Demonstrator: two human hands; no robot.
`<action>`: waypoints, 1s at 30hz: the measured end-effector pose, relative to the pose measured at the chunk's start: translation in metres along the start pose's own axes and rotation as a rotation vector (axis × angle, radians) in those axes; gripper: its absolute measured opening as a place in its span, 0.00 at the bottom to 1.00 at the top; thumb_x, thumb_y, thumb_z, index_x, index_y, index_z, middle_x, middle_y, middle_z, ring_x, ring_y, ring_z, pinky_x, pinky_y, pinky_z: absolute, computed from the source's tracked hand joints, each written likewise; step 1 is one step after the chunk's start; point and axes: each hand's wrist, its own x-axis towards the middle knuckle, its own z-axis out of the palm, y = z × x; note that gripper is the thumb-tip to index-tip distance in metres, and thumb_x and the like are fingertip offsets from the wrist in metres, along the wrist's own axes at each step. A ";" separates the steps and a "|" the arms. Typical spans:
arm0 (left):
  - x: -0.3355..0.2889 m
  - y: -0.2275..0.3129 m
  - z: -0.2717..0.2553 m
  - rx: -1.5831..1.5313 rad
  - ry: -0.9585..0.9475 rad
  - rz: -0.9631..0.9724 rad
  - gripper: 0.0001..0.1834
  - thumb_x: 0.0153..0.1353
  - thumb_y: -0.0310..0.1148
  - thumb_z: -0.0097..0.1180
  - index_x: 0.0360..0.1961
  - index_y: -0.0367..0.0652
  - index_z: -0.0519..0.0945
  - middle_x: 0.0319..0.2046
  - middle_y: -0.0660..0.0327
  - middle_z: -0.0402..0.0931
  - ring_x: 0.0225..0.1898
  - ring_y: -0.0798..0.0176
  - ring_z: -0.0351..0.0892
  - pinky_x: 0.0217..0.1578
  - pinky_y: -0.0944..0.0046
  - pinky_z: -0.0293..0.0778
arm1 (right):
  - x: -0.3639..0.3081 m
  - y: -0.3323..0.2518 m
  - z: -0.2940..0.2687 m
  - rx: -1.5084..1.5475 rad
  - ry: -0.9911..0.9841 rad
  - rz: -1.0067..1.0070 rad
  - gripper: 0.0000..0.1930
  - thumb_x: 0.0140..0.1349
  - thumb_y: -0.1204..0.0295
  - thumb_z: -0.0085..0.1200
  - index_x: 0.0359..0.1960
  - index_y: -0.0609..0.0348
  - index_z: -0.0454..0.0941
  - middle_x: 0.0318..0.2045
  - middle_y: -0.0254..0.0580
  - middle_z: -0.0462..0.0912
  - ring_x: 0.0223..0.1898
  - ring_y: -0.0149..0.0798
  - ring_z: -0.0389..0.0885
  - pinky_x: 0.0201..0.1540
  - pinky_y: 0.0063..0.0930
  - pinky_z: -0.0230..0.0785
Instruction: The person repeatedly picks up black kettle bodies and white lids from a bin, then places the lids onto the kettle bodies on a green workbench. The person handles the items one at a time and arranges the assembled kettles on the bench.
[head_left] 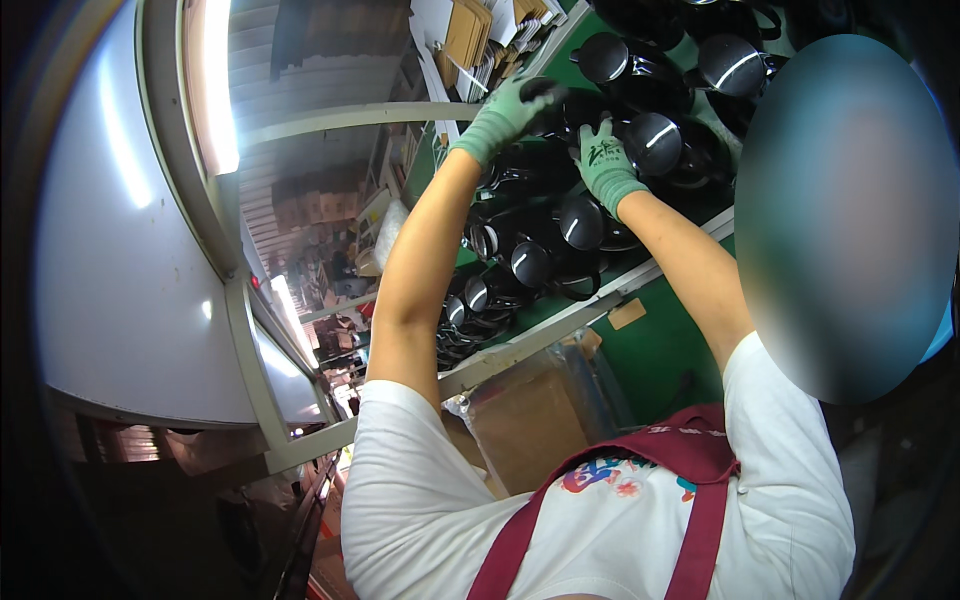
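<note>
My left hand (508, 115), in a green glove, has its fingers curled at the left end of a glossy black jug (572, 108); motion smears the fingertips. On the same jug's near side lies my right hand (606, 165), also gloved in green, thumb and fingers bent against it. Between them the two hands grip the jug, though its dark surface hides the exact contact. A black jug with a round lid (655, 145) stands just right of my right hand. Closer to me is another round-lidded jug (582, 222), below my right wrist.
Several more black jugs (530, 264) crowd the green work surface along its pale metal edge (540, 345). Cardboard pieces (468, 45) stand at the far side. A pale frame bar (350, 122) crosses at left. A plastic-wrapped carton (525, 415) sits below the edge. A blurred oval covers the right side.
</note>
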 end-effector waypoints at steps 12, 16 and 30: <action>0.020 0.026 -0.005 -0.450 -0.161 0.048 0.50 0.49 0.63 0.65 0.65 0.41 0.67 0.59 0.45 0.73 0.58 0.47 0.76 0.60 0.49 0.70 | 0.012 0.017 -0.005 -0.146 0.083 -0.014 0.24 0.60 0.61 0.60 0.53 0.57 0.67 0.62 0.70 0.61 0.48 0.61 0.79 0.51 0.47 0.75; 0.026 -0.034 0.015 -0.012 -0.237 -0.435 0.58 0.39 0.55 0.75 0.67 0.38 0.61 0.58 0.40 0.71 0.59 0.42 0.72 0.61 0.51 0.69 | 0.007 0.002 0.002 -0.087 0.117 -0.041 0.21 0.61 0.60 0.57 0.51 0.58 0.70 0.58 0.72 0.66 0.48 0.60 0.79 0.51 0.50 0.73; -0.005 0.008 0.010 0.859 -0.066 0.603 0.44 0.39 0.26 0.69 0.63 0.51 0.68 0.61 0.54 0.62 0.61 0.47 0.65 0.57 0.51 0.71 | 0.029 0.009 -0.030 -0.147 -0.125 -0.046 0.25 0.62 0.62 0.53 0.58 0.63 0.68 0.59 0.79 0.66 0.51 0.64 0.80 0.55 0.48 0.73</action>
